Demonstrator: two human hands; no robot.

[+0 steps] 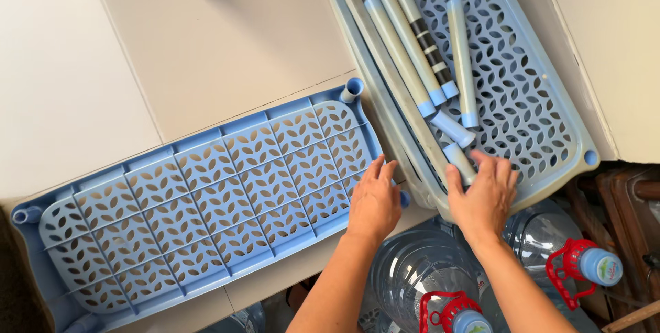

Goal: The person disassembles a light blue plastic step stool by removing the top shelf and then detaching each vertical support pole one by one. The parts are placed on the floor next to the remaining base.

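My left hand [373, 200] lies flat on the right end of a blue perforated plastic shelf panel [192, 202], which rests upside down with its ribs showing. My right hand [483, 194] rests on the near edge of a grey-blue perforated shelf tray [536, 99], fingers touching a short pale tube [458, 160] inside it. Several long beige tubes with blue ends [412, 51] lie in that tray. One tube has dark bands [430, 44]. Neither hand grips anything.
The trays lie on a cream table surface [227, 37]. Large clear water bottles with red handles and blue caps [584, 264] stand below my arms. A second bottle [440, 292] is by my left forearm. Wooden items sit at the far right [632, 195].
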